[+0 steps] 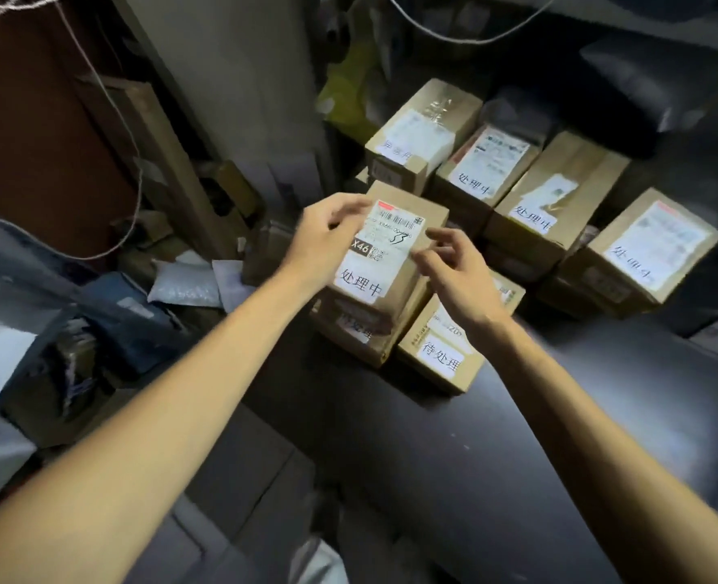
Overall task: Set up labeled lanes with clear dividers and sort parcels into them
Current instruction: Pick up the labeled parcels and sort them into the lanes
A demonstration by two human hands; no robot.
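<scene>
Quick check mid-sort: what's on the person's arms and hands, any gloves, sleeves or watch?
Nothing worn shows. The left hand and right hand are ungloved, with no rings or watch. The left forearm and right forearm are bare to the frame's edge; no sleeve comes into view.

Your left hand (325, 242) and right hand (458, 276) are bare. Both forearms are bare too, slim and uncovered from the wrists beside the X46 box (363, 284) right back to the near edge of view. You have long, slender fingers.
</scene>
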